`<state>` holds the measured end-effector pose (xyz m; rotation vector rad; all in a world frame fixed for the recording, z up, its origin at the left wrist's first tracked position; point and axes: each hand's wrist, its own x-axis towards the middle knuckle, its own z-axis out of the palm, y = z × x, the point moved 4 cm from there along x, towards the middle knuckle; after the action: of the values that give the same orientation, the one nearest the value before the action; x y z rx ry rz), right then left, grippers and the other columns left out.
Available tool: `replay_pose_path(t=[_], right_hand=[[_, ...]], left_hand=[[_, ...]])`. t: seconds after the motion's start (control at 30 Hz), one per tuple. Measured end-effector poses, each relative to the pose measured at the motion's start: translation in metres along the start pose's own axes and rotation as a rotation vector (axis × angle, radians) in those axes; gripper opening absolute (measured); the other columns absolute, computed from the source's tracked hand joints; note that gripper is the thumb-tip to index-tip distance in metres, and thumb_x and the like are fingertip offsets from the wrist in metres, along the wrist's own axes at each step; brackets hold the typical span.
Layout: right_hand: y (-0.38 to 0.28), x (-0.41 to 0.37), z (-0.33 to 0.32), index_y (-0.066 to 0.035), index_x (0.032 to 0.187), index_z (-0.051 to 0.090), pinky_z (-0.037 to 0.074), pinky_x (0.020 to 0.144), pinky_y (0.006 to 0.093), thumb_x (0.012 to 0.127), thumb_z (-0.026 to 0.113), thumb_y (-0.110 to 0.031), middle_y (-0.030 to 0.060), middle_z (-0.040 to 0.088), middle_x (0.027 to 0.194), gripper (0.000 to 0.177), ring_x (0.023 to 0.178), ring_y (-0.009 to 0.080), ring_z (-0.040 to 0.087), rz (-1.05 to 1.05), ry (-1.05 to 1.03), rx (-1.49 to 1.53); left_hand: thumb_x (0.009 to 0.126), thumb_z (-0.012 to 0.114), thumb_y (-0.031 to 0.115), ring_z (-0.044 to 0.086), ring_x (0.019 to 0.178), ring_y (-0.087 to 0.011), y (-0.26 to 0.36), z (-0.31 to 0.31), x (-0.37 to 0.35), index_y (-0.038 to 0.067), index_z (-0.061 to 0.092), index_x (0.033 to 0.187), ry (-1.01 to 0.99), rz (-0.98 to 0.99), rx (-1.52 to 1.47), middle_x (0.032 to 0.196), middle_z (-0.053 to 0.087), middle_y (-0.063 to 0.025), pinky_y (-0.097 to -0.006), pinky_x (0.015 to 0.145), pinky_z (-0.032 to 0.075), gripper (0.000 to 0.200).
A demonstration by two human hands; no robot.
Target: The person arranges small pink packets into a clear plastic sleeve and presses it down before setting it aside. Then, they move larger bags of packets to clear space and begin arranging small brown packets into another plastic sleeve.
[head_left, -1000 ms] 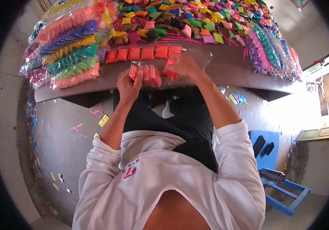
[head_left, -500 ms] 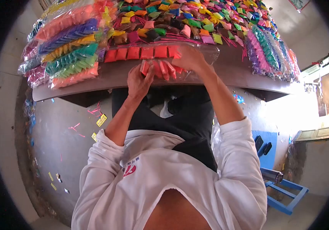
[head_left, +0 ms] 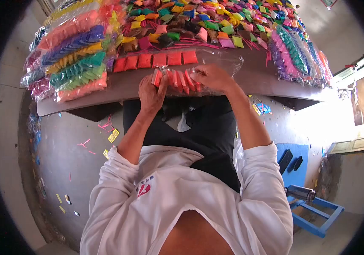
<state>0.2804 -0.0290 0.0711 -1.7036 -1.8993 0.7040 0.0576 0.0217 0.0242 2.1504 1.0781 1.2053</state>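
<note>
A bunch of small red packets (head_left: 177, 80) stands on edge near the front of the table, with clear plastic film (head_left: 220, 61) around and behind it. My left hand (head_left: 151, 92) is closed around the left end of the bunch, thumb against the packets. At the right end, my right hand (head_left: 213, 77) pinches a red packet between thumb and fingers. Just behind both hands lies a row of flat red packets (head_left: 159, 59), side by side. Part of the bunch is hidden by my fingers.
Clear bags of coloured packets (head_left: 78, 63) are stacked at the left, with more bags (head_left: 291, 55) at the right. Many loose coloured packets (head_left: 216, 25) cover the back of the brown table (head_left: 250, 76). A blue stool (head_left: 317, 216) stands at lower right.
My right hand has come back toward me from the flat row to the right end of the bunch. The row's right end now shows. My left hand keeps its hold, slightly lower.
</note>
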Motion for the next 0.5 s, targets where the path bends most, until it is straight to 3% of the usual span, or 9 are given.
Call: replay_pose_path(t=[0.2,0.3,0.4,0.5], right_hand=[[0.003,0.000,0.006,-0.002,0.095,0.065,0.049,0.070,0.0410,0.090,0.061,-0.037,0.0187,0.068,0.082,0.035,0.078,0.0308,0.067,-0.033,0.042,0.049],[0.010,0.003,-0.007,0.001,0.098,0.066,0.049,0.065,0.0312,0.096,0.057,-0.029,0.0105,0.067,0.079,0.032,0.069,0.0152,0.061,0.063,0.065,0.070],[0.007,0.015,-0.041,0.002,0.099,0.067,0.051,0.065,0.0302,0.097,0.055,-0.027,0.0085,0.068,0.079,0.031,0.071,0.0139,0.064,0.017,0.274,0.082],[-0.007,0.039,-0.068,-0.006,0.092,0.066,0.050,0.073,0.0432,0.091,0.056,-0.027,0.0171,0.067,0.082,0.024,0.084,0.0310,0.068,-0.094,0.570,0.118]], left_hand=[[0.096,0.057,0.034,0.057,0.087,-0.0403,0.000,-0.001,-0.003,0.004,0.060,0.091,0.001,0.037,0.033,0.084,0.061,-0.0174,-0.0477,0.086,0.043,0.030],[0.096,0.056,0.034,0.057,0.087,-0.0406,0.001,-0.001,-0.003,0.004,0.060,0.091,0.011,0.026,0.013,0.084,0.061,-0.0173,-0.0484,0.087,0.042,0.031],[0.096,0.056,0.034,0.057,0.087,-0.0407,0.002,-0.001,-0.004,0.004,0.061,0.092,0.044,0.038,0.022,0.084,0.061,-0.0169,-0.0489,0.087,0.042,0.031],[0.096,0.056,0.033,0.057,0.087,-0.0406,0.007,-0.003,-0.004,0.004,0.061,0.092,0.086,0.077,0.031,0.084,0.061,-0.0165,-0.0489,0.086,0.043,0.030]])
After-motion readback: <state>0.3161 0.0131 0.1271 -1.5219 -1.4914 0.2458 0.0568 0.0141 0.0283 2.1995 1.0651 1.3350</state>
